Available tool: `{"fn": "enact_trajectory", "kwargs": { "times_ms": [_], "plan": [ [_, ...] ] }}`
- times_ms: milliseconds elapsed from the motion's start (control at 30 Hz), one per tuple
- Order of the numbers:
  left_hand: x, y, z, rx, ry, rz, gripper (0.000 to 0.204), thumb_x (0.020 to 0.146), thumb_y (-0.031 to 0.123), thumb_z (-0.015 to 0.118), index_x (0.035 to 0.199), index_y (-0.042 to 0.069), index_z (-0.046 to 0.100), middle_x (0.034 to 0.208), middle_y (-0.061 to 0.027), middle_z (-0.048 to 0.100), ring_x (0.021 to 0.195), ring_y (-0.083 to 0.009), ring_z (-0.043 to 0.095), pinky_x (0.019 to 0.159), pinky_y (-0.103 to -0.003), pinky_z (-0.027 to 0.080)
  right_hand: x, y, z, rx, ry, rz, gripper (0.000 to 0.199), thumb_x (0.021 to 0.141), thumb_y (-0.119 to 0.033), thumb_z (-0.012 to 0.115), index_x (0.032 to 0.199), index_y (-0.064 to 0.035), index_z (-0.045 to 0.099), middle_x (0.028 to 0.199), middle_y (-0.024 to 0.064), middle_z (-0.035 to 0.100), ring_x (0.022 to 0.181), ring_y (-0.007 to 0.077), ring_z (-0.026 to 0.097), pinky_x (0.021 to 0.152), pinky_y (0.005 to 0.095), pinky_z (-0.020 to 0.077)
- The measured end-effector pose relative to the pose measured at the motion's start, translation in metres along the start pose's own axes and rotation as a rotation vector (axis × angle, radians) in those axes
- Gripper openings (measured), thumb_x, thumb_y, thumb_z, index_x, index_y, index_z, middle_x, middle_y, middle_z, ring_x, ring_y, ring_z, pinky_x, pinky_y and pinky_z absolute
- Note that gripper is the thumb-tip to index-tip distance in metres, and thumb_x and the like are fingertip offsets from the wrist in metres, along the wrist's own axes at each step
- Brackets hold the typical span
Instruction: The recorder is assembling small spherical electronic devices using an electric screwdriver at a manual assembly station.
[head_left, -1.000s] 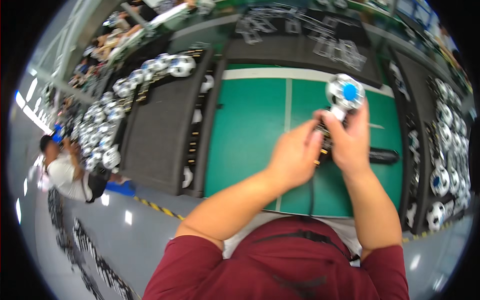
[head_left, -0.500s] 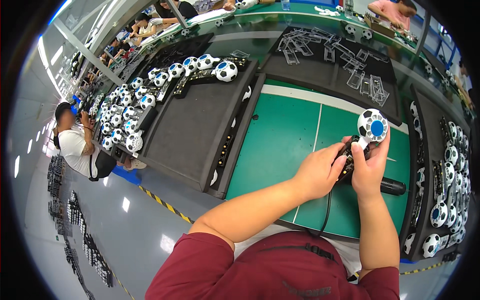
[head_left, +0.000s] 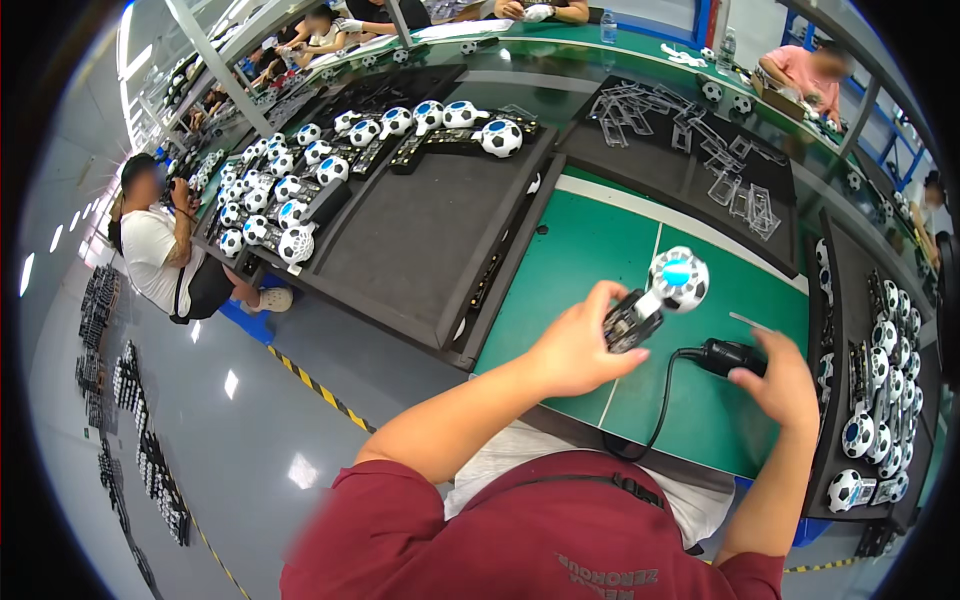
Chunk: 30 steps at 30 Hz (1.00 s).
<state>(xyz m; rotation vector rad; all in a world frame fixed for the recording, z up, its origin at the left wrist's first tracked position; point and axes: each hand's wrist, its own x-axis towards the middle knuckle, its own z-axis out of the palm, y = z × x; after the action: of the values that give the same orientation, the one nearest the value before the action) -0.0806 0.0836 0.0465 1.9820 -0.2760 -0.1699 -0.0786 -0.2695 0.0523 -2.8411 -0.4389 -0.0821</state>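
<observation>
Gripping a black handle topped with a football-patterned ball [head_left: 668, 290] at centre frame, left hand [head_left: 578, 345] closed around it above the green mat [head_left: 570, 260]. Closing right hand [head_left: 785, 380] on a black corded tool [head_left: 728, 356] at right. Lying beyond, upper left, matching balls [head_left: 290, 190] on black trays.

No packages, signs or screens show anywhere in view. The only label-like mark is a round bright blue patch [head_left: 677, 272] on the top of the black-and-white ball-shaped piece [head_left: 678, 280] held up over the green table [head_left: 590, 250]; it sits in the middle of the ball, ringed by white and black panels. Several of the same ball-shaped pieces on the black trays [head_left: 420, 250] to the left carry similar small blue patches [head_left: 428, 106]. Anything smaller, such as stickers on the parts along the right edge, is too small to tell.
</observation>
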Motion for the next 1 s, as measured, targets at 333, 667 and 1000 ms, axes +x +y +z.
{"fn": "enact_trajectory", "kwargs": {
  "times_ms": [333,667,1000],
  "plan": [
    [-0.043,-0.044,-0.037,0.537,0.044,0.312,0.05,0.08,0.016,0.079,0.124,0.003,0.059,0.111,-0.0127,0.064,0.098,-0.0318,0.062,0.091,-0.04,0.049,-0.019,-0.003,0.001,0.447,0.467,0.076,0.061,0.081,-0.016,0.077,0.136,-0.003,0.055,0.104,0.0119,0.066,0.092,0.0266,0.063,0.09,0.0367,0.049],
    [-0.007,-0.044,0.027,0.495,-0.04,0.608,0.057,0.082,0.023,0.08,0.131,0.004,0.058,0.113,-0.0126,0.063,0.104,-0.0318,0.06,0.1,-0.043,0.044,0.031,-0.03,-0.036,1.688,0.456,-0.537,0.089,0.093,-0.075,0.053,0.141,-0.0008,0.047,0.083,0.0052,0.058,0.069,0.0151,0.051,0.07,0.028,0.0372],
    [-0.015,-0.053,0.008,0.389,-0.064,0.495,0.052,0.081,0.024,0.079,0.127,0.003,0.064,0.105,-0.0126,0.064,0.095,-0.0339,0.061,0.089,-0.041,0.049,0.091,-0.066,-0.045,1.798,0.298,-0.687,0.088,0.083,-0.081,0.061,0.128,-0.006,0.056,0.079,0.0036,0.057,0.065,0.0144,0.05,0.065,0.0299,0.039]
  ]
}}
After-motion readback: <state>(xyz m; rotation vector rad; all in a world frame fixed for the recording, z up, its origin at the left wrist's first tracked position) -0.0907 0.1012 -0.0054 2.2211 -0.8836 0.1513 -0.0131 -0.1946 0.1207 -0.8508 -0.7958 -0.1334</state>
